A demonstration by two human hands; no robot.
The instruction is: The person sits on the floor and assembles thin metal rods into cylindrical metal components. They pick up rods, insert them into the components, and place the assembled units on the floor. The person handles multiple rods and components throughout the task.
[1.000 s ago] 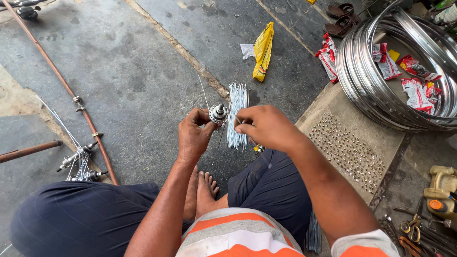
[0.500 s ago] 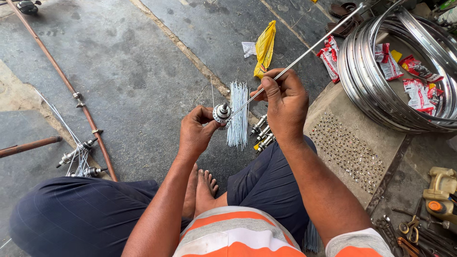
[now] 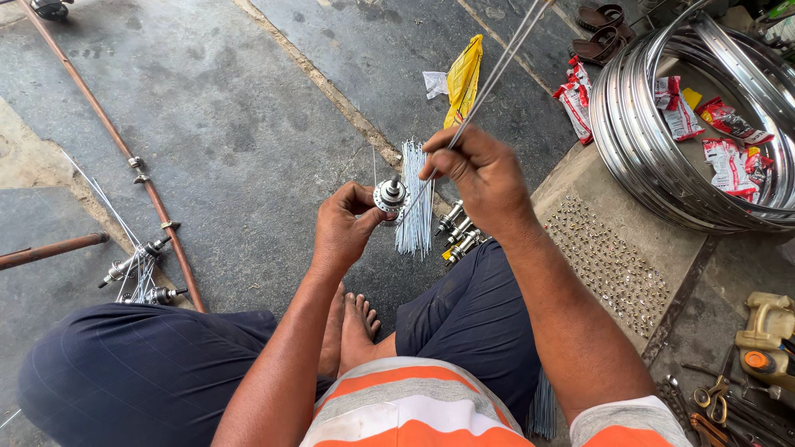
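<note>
My left hand (image 3: 346, 225) grips a small silver wheel hub (image 3: 390, 196) upright in front of me. In my right hand (image 3: 476, 171) I pinch thin metal spokes (image 3: 494, 76) that slant up to the right past the frame's top edge; their lower ends reach the hub's flange. A bundle of loose spokes (image 3: 413, 195) lies on the concrete just behind the hub. Several more hubs (image 3: 458, 230) lie beside my right knee. I sit cross-legged, bare feet (image 3: 354, 324) below my hands.
Stacked chrome wheel rims (image 3: 644, 136) with red packets inside stand at the right. Small nipples (image 3: 603, 263) are spread on a slab. A yellow packet (image 3: 464, 79), sandals (image 3: 603, 31), a copper rod (image 3: 124, 151), spoked hubs (image 3: 141, 275) at left, and tools (image 3: 745, 389) at lower right surround me.
My right hand rose from the hub with spokes, then came back down toward it; the spokes now stand steeper, their lower ends at the hub flange. The left hand kept holding the hub.
</note>
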